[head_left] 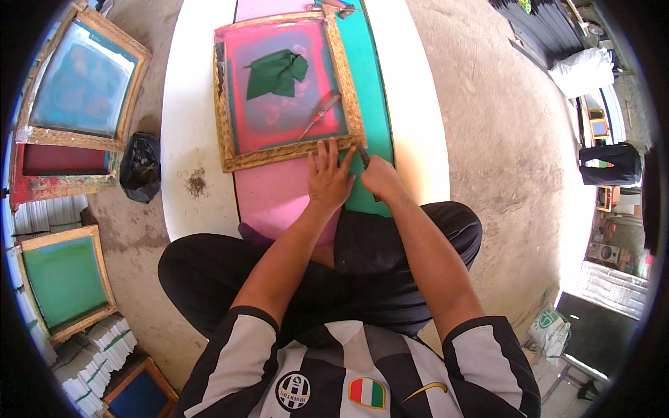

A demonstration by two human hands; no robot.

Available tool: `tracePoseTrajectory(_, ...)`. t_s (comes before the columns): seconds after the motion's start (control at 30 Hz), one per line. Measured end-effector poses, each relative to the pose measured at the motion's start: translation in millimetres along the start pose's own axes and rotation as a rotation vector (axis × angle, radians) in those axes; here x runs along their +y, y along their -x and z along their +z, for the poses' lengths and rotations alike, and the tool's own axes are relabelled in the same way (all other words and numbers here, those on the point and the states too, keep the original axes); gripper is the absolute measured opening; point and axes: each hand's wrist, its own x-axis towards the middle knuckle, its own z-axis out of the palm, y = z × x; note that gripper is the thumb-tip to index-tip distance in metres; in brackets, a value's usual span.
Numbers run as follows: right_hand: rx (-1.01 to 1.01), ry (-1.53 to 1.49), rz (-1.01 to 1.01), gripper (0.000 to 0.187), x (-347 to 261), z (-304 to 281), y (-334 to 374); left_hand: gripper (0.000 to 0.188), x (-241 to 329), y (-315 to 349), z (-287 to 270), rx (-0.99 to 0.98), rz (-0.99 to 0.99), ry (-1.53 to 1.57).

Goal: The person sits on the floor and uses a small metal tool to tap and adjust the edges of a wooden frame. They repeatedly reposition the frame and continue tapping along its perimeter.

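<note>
A wooden-framed printing screen [286,157] lies flat in front of me, its mesh blue-grey with red-pink stains. My left hand [331,177] rests with fingers spread on the near side of the frame, holding nothing. At the near right corner, my right hand [381,178] is closed around a dark, narrow hand tool [364,156]; its tip meets the frame there, and its exact kind is unclear. On the mesh lie a crumpled dark green cloth [275,74] and a slim red-handled tool [322,115], perhaps a screwdriver.
Under the screen runs a white board [198,132] with pink and green panels [380,97]. More framed screens [77,87] lean at the left, beside a black plastic bag [140,167] and stacked white sheets [94,355]. Small tools [341,10] lie at the frame's far corner.
</note>
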Motion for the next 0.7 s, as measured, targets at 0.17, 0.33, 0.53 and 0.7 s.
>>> tracePoseTrajectory(0.17, -0.047, 0.021, 0.020, 0.036, -9, -4, -2, 0.073, 2, -2, -2, -0.048, 0.001, 0.002)
tracePoseTrajectory(0.33, -0.144, -0.037, 0.142, 0.034, -38, -17, 9, 0.076, 0, -2, 1, -0.052, -0.004, 0.047)
tracePoseTrajectory(0.53, 0.014, 0.101, 0.075, 0.038, -16, 4, -9, 0.073, 2, -3, -3, -0.097, -0.002, 0.011)
tracePoseTrajectory(0.7, 0.131, -0.120, -0.078, 0.018, 29, 36, -23, 0.073, -1, -2, -4, -0.052, 0.014, 0.038)
